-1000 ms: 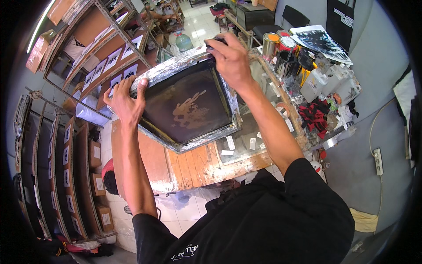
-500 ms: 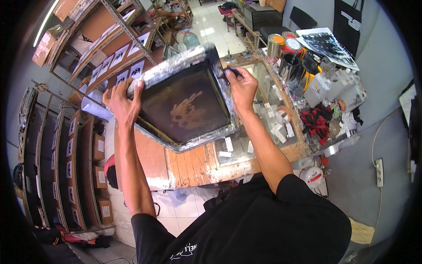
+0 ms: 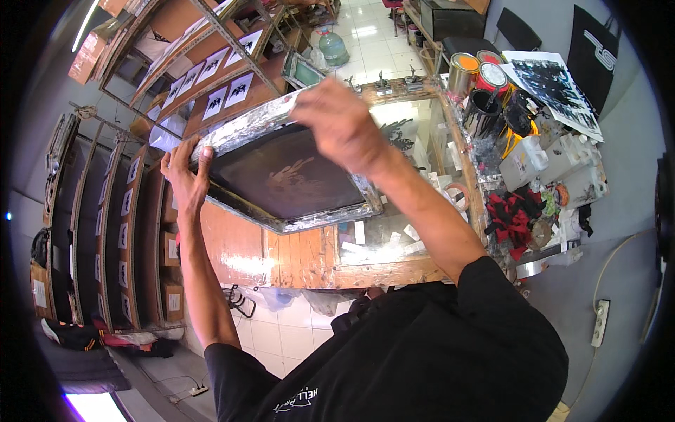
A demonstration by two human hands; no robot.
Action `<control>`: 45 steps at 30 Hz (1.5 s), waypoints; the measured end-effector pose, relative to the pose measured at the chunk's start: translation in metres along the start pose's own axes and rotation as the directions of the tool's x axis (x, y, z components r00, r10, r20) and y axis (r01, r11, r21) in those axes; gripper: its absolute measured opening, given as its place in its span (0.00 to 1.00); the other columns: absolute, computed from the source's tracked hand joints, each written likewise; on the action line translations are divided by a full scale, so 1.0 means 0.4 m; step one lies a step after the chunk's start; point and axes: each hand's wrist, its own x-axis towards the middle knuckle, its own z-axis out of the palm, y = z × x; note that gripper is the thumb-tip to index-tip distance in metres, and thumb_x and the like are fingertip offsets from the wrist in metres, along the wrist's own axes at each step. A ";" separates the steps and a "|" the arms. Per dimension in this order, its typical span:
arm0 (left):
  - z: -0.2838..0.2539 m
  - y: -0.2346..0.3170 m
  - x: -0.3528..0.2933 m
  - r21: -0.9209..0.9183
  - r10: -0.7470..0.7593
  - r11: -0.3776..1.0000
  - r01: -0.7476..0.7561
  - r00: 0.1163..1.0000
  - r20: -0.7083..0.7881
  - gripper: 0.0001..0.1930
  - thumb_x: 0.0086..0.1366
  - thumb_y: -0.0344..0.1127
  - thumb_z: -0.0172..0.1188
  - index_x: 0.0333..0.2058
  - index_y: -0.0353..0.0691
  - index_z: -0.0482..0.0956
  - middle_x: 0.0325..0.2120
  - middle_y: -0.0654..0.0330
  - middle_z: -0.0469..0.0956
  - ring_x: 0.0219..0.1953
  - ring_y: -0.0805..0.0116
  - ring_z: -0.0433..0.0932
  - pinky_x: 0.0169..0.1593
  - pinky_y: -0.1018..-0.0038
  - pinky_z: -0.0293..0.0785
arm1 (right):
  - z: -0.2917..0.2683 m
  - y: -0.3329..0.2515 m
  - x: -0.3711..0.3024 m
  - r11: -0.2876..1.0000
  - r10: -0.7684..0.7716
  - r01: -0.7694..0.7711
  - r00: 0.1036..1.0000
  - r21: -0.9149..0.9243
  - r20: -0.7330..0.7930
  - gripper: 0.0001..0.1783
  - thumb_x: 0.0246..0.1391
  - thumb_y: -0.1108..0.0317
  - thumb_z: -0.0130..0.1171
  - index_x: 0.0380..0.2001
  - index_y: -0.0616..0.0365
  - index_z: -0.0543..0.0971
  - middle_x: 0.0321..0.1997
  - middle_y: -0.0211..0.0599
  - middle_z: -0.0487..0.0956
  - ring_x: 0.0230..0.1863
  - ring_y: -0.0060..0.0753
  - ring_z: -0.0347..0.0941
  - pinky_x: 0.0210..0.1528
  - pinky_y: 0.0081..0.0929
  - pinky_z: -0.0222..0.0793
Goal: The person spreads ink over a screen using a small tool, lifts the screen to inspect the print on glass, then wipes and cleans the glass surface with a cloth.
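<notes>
A paint-stained silkscreen frame (image 3: 309, 226) with dark mesh is held tilted over the workbench. A pale brownish motif shows in the mesh. My left hand (image 3: 186, 172) grips the frame's left corner, its thumb on the near face and its fingers behind the edge. Across the far rail reaches my right hand (image 3: 344, 130), fingers curled in and smeared by motion. It covers part of the mesh and the right corner; what it holds is hidden. Beneath the frame lies the wooden bench (image 3: 295, 257) with a glass panel (image 3: 387, 243), on which white pieces are scattered.
Paint cans (image 3: 464, 70), a dark pot (image 3: 482, 112), a whitish jug (image 3: 524, 158) and red and black rags (image 3: 517, 218) crowd the right side. Metal shelving (image 3: 144, 239) with printed sheets and cartons stands at left. A large water bottle (image 3: 332, 48) sits on the floor beyond.
My right hand has moved left from the frame's right edge, where it pinched a small dark wad, to above the far rail. The frame has tipped flatter; my left hand keeps its hold.
</notes>
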 end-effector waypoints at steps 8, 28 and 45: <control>-0.013 -0.021 -0.027 0.002 -0.023 1.000 0.023 1.000 0.014 0.27 0.69 0.58 0.56 0.51 0.40 0.79 0.45 0.55 0.79 0.54 0.58 0.73 0.70 0.55 0.45 | 0.015 -0.035 -0.158 0.831 0.496 -0.347 0.816 0.435 -0.297 0.14 0.53 0.81 0.65 0.44 0.61 0.81 0.37 0.42 0.85 0.37 0.28 0.83 0.44 0.24 0.81; -0.187 0.201 0.036 0.112 -0.063 0.993 0.042 0.980 0.190 0.20 0.67 0.46 0.61 0.43 0.31 0.76 0.37 0.42 0.78 0.41 0.38 0.77 0.45 0.57 0.72 | -0.176 0.180 -0.437 0.492 0.871 -0.827 0.472 0.273 -0.139 0.16 0.61 0.67 0.63 0.47 0.68 0.83 0.41 0.38 0.85 0.42 0.26 0.79 0.48 0.25 0.73; -0.053 0.246 -0.730 -0.443 -0.956 -0.031 0.896 0.103 0.275 0.28 0.74 0.54 0.52 0.37 0.25 0.77 0.30 0.57 0.77 0.32 0.70 0.72 0.37 0.68 0.71 | 0.262 -0.049 -0.419 0.080 0.691 -0.865 0.406 0.495 0.598 0.15 0.54 0.77 0.67 0.46 0.67 0.81 0.39 0.37 0.84 0.39 0.21 0.80 0.42 0.21 0.76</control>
